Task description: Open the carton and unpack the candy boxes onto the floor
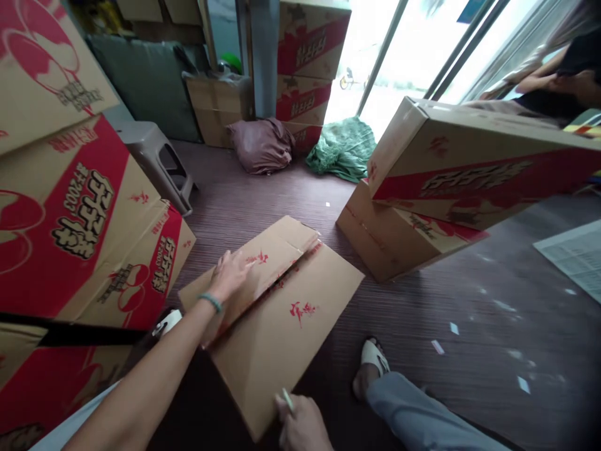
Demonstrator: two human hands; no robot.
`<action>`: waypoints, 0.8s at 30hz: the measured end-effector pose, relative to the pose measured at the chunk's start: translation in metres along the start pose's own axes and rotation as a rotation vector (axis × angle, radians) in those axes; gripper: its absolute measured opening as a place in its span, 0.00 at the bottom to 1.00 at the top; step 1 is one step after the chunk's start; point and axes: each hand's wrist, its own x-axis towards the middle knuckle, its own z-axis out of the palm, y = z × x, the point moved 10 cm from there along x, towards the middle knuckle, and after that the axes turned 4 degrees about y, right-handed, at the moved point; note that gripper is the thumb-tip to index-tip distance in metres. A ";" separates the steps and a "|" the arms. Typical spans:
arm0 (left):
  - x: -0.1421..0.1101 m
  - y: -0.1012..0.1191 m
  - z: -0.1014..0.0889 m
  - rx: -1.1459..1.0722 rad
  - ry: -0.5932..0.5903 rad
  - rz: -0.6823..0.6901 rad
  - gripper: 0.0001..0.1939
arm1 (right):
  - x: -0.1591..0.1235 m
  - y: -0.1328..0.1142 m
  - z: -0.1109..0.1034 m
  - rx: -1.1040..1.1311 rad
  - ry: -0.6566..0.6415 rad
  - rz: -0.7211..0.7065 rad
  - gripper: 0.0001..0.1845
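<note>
A cardboard box with red printed characters lies before me, its two top flaps parted by a narrow gap. On the left flap rests my left hand, fingers stretched out and holding nothing; a green bead bracelet circles that wrist. My right hand is closed at the box's near corner. From its grip sticks out the tip of a slim, pale green tool. Most of that tool is hidden by the fingers, so its kind does not show.
Stacked red-printed cartons stand close on the left, near a grey plastic stool. Two more cartons are piled at right. Sacks lie by the far doorway. Paper scraps dot the floor. Another person is at upper right.
</note>
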 end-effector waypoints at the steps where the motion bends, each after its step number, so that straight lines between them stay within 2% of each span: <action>1: -0.021 -0.004 -0.006 0.025 0.030 0.012 0.33 | 0.006 -0.018 0.005 -0.013 -0.017 0.004 0.31; 2: -0.042 -0.009 -0.011 0.042 0.054 0.019 0.32 | 0.014 -0.038 -0.001 -0.040 -0.014 -0.008 0.30; 3: -0.062 -0.012 -0.013 0.052 0.070 0.036 0.30 | 0.022 -0.057 -0.018 -0.071 0.021 -0.035 0.27; 4: -0.080 -0.015 -0.015 0.059 0.090 0.054 0.29 | 0.032 -0.074 -0.045 -0.098 0.087 -0.074 0.23; 7: -0.118 -0.028 -0.022 0.153 0.245 0.046 0.31 | 0.055 -0.107 -0.176 -0.216 0.460 -0.133 0.15; 9: -0.126 -0.038 -0.019 0.225 0.295 0.008 0.35 | 0.064 -0.115 -0.259 -0.330 0.671 -0.101 0.19; 10: -0.125 -0.045 -0.015 0.246 0.294 -0.021 0.37 | 0.069 -0.118 -0.291 -0.385 0.725 -0.079 0.19; 12: -0.116 -0.060 -0.008 0.258 0.269 -0.103 0.40 | 0.084 -0.122 -0.331 -0.484 0.766 -0.033 0.20; 15: -0.093 -0.080 0.002 0.233 0.178 -0.165 0.47 | 0.107 -0.123 -0.349 -0.596 0.769 0.029 0.19; 20: -0.058 -0.079 0.037 0.232 -0.176 0.056 0.55 | 0.121 -0.123 -0.343 -0.722 0.799 0.055 0.17; 24: -0.047 -0.081 0.046 0.249 -0.238 0.135 0.58 | 0.113 -0.125 -0.338 -0.761 0.852 0.074 0.18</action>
